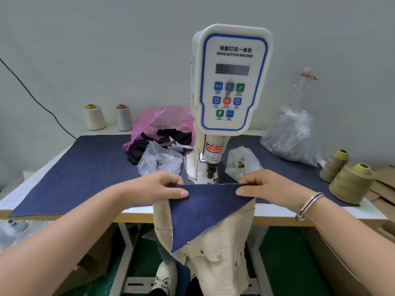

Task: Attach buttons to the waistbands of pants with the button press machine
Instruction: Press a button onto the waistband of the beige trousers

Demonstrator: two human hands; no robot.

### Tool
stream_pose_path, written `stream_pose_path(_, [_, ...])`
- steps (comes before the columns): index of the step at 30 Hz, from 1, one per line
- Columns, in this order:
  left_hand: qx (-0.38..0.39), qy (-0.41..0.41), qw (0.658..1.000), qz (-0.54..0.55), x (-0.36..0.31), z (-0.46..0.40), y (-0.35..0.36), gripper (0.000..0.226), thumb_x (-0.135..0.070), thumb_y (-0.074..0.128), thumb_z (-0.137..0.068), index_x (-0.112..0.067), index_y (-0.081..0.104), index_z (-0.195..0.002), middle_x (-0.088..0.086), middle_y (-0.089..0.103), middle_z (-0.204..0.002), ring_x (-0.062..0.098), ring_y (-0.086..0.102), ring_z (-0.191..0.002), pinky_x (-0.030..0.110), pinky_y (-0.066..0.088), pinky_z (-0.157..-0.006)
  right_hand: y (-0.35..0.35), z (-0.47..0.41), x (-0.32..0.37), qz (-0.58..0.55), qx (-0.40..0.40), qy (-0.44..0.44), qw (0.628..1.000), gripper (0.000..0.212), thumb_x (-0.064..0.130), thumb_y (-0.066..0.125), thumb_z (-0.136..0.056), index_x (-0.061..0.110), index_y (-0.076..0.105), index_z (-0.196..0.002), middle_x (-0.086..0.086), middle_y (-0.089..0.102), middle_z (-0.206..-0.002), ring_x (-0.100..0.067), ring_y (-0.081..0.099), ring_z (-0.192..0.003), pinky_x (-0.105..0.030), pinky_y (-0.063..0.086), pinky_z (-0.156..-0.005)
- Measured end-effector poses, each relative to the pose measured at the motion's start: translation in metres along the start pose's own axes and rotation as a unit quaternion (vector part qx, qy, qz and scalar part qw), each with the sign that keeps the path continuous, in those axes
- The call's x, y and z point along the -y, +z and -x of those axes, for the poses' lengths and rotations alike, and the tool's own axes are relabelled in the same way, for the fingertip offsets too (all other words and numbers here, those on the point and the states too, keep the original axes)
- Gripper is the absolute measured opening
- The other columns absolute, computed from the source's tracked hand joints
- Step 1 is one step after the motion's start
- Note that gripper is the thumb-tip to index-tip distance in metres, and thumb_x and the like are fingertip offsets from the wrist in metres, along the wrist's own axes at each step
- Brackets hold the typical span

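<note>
The left hand (159, 185) and right hand (264, 184) each pinch the top edge of the denim piece (205, 208), thumb on top, fingers curled behind — it is held taut just before the button press machine (232, 82), draped over beige pants (224, 242). The edge should be slid level under the punch (211, 170), fingertips kept clear. Button bags (159, 161) crowd both sides — thread cones (350, 183) stand far right.

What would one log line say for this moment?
left hand: pinches denim piece | right hand: pinches it | held before button machine
</note>
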State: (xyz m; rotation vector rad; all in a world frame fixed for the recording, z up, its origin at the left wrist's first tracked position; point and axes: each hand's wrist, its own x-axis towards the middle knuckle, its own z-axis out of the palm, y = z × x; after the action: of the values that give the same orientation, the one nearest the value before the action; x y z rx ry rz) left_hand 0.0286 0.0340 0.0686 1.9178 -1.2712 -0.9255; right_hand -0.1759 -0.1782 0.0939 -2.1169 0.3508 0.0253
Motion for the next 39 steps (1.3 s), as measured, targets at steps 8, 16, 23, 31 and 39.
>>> stream_pose_path(8, [-0.022, -0.038, 0.999, -0.014, 0.019, -0.011, -0.002, 0.016, -0.028, 0.064, -0.092, -0.026, 0.063, -0.077, -0.014, 0.063, -0.074, 0.001, 0.056, -0.07, 0.013, 0.04, -0.065, 0.016, -0.025, -0.041, -0.069, -0.004, 0.023, 0.997, 0.024, 0.023, 0.056, -0.095, 0.025, 0.069, -0.075, 0.003, 0.053, -0.074, -0.011, 0.045, -0.074, -0.02, 0.039, -0.073])
stream_pose_path(16, [-0.125, -0.036, 0.983, 0.13, 0.059, -0.02, -0.013, 0.021, -0.014, 0.056, -0.097, -0.02, 0.063, -0.077, -0.003, 0.062, -0.078, 0.013, 0.055, -0.075, 0.028, 0.039, -0.074, 0.042, -0.073, -0.051, -0.192, -0.094, 0.01, 0.977, 0.024, 0.017, 0.056, -0.094, 0.026, 0.073, -0.081, 0.004, 0.066, -0.076, -0.01, 0.054, -0.071, -0.021, 0.039, -0.059])
stream_pose_path(23, [-0.201, -0.016, 0.969, 0.145, 0.084, -0.034, -0.008, 0.012, -0.016, 0.061, -0.09, -0.015, 0.063, -0.079, -0.006, 0.065, -0.074, 0.007, 0.059, -0.071, 0.024, 0.042, -0.068, 0.056, -0.091, -0.063, -0.308, -0.124, -0.011, 0.943, 0.032, -0.004, 0.044, -0.094, 0.02, 0.064, -0.092, 0.009, 0.067, -0.084, 0.0, 0.062, -0.076, -0.014, 0.048, -0.07])
stream_pose_path(31, [-0.21, -0.005, 0.95, 0.231, 0.092, -0.037, 0.008, 0.02, -0.027, 0.061, -0.076, -0.007, 0.06, -0.079, 0.008, 0.061, -0.078, 0.021, 0.057, -0.074, 0.033, 0.04, -0.069, 0.075, -0.094, -0.087, -0.415, -0.208, -0.04, 0.885, 0.026, -0.007, 0.042, -0.092, 0.017, 0.051, -0.087, 0.007, 0.051, -0.066, -0.002, 0.048, -0.054, -0.016, 0.042, -0.053])
stream_pose_path(39, [-0.189, -0.007, 0.95, 0.25, 0.093, -0.04, 0.008, 0.01, -0.02, 0.062, -0.082, -0.012, 0.059, -0.077, 0.009, 0.057, -0.077, 0.021, 0.054, -0.073, 0.03, 0.037, -0.066, 0.077, -0.09, -0.083, -0.456, -0.219, -0.045, 0.862, 0.025, -0.008, 0.04, -0.093, 0.015, 0.047, -0.085, 0.007, 0.049, -0.064, -0.002, 0.045, -0.053, -0.017, 0.039, -0.056])
